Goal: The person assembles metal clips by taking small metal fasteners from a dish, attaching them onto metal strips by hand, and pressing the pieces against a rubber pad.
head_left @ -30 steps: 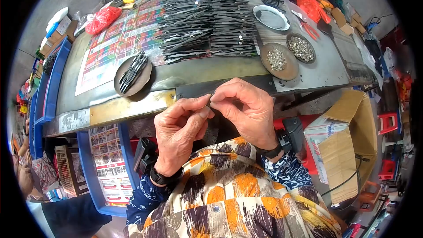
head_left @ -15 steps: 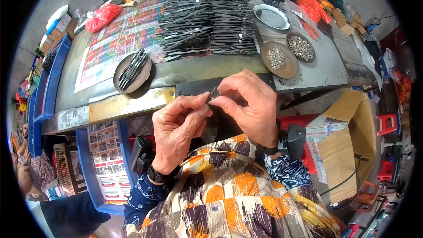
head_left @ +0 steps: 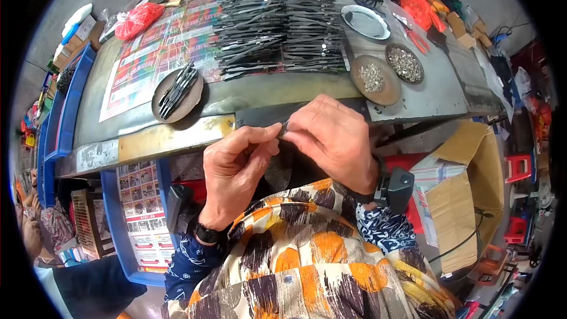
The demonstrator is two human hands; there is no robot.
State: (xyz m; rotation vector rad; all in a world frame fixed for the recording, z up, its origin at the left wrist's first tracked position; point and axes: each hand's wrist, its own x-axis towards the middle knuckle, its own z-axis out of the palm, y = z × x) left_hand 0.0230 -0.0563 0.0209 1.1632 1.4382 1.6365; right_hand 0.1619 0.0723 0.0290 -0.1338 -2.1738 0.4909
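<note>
Close together in front of the table's near edge, my left hand [head_left: 236,162] and my right hand [head_left: 333,142] meet at the fingertips. Thumb and forefinger of each pinch a small dark strip [head_left: 284,128], mostly covered by the fingers. A round brown dish [head_left: 194,101] with several black metal strips [head_left: 176,93] stands beyond my left hand. Past my right hand sit a brown dish [head_left: 390,93] of small silvery pieces [head_left: 372,77] and a darker bowl [head_left: 420,77] of similar pieces. Many dark strips [head_left: 251,32] lie in two columns across the table.
A printed sheet [head_left: 127,85] covers part of the table [head_left: 94,118]. At the back right are a white oval dish [head_left: 381,32] and red-handled pliers [head_left: 418,41]. An open cardboard box [head_left: 452,212] stands to my right, a blue tray [head_left: 113,218] to my left.
My right hand has turned and its fingers have closed further over the small strip, hiding more of it. My left hand has barely moved.
</note>
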